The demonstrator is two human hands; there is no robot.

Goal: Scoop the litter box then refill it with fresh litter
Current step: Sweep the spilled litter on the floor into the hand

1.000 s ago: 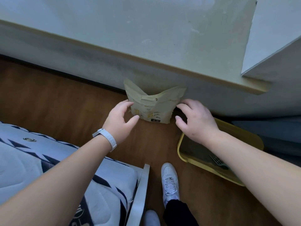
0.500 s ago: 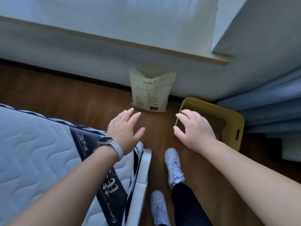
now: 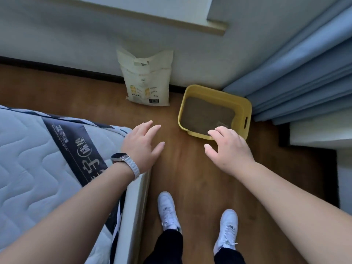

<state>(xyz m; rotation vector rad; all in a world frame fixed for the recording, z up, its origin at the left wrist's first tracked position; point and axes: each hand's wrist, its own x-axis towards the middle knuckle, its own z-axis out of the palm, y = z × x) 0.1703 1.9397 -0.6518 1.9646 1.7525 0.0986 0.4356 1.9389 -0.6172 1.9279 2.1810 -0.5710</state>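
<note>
A yellow litter box (image 3: 246, 111) holding brown litter (image 3: 203, 113) sits on the wood floor near the wall corner. A small grey scoop-like object (image 3: 221, 124) lies in the litter at its near edge, partly hidden by my right hand. A cream litter bag (image 3: 146, 82) stands upright against the wall, left of the box. My left hand (image 3: 142, 147), with a watch on the wrist, hovers with fingers spread and holds nothing. My right hand (image 3: 228, 149) hovers over the box's near rim, fingers relaxed and empty.
A quilted mattress on a white frame (image 3: 38, 159) fills the left side. Blue curtains (image 3: 304, 73) hang at the right, behind the box. A white ledge (image 3: 320, 130) juts in at the right. My feet in white shoes (image 3: 167, 210) stand on the floor.
Both hands have drawn back from the litter bag, which stays standing at the wall. The view has pulled back and risen, and the whole litter box now shows.
</note>
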